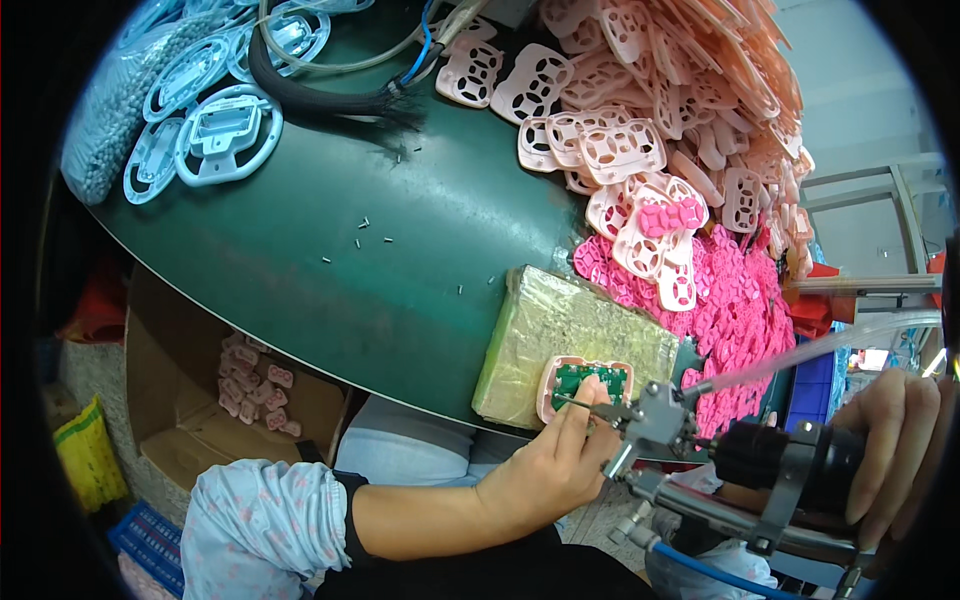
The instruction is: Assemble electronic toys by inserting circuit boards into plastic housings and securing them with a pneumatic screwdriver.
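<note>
A small pale-pink plastic shell (544, 388) with a green circuit board (569, 380) inside lies on a block (520, 345) wrapped in yellowish clear tape. My left hand (550, 465) is closed at the shell's near side, its fingertips pressed on the board. My right hand (893, 450) wraps round a black power screwdriver (750, 455) with a metal screw-feeding head (655, 418). That head is beside my left fingertips, over the shell's near right corner. It hides part of the shell and of my left fingers.
Pink button pads (735, 310) and pale-pink shells (600, 145) are heaped at the right. Loose screws (365, 222) dot the green table (330, 200). Blue wheel-shaped parts (230, 135) and a black cable bundle (330, 98) lie far left. Below, a cardboard box (175, 400) holds pink pieces.
</note>
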